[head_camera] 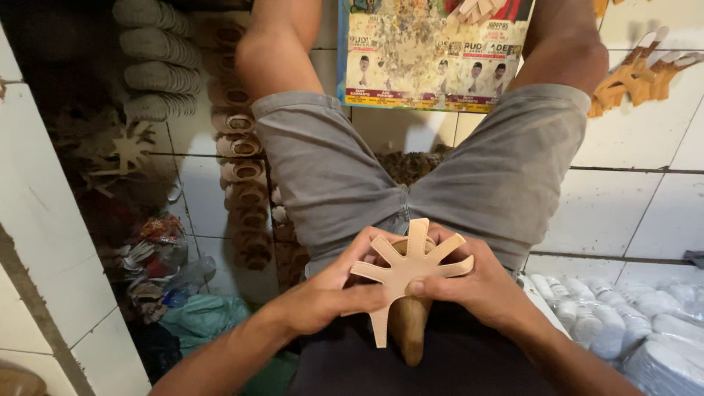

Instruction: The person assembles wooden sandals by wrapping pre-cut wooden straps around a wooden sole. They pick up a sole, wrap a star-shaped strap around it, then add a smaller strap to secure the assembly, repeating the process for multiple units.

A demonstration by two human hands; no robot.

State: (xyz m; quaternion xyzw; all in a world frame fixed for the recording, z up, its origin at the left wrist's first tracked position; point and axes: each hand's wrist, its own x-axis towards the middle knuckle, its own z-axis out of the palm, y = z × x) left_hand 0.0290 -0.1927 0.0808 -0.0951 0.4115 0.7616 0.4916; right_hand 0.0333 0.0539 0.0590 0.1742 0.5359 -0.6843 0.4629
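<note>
My left hand [323,297] and right hand [488,290] meet low in the head view, both sets of fingers clenched on a tan, star-shaped cutout [407,273] with slim strips fanning up and outward. The left thumb lies across the cutout's lower left edge; the right thumb presses near its centre. The cutout is laid over the top of a brown wooden form [409,330], whose tapered end points back toward me between the wrists. All of this sits in my lap, just above the grey shorts [330,169] that cover both thighs, knees spread toward the top of the view.

Beyond the knees, a printed poster [433,59] with a blue edge lies on the white tiled floor [631,213]. To the left, a column of tan cup-shaped pieces [238,147] runs along the tiles, beside a stack of pale grey soles [154,59]. Another star-shaped cutout [132,147] lies in the shadow further left, above a heap of crumpled wrappers and bags [158,257]. At lower right, rows of white soles [631,323] lie packed close together. At upper right, orange-brown cutouts [634,77] rest on the tiles.
</note>
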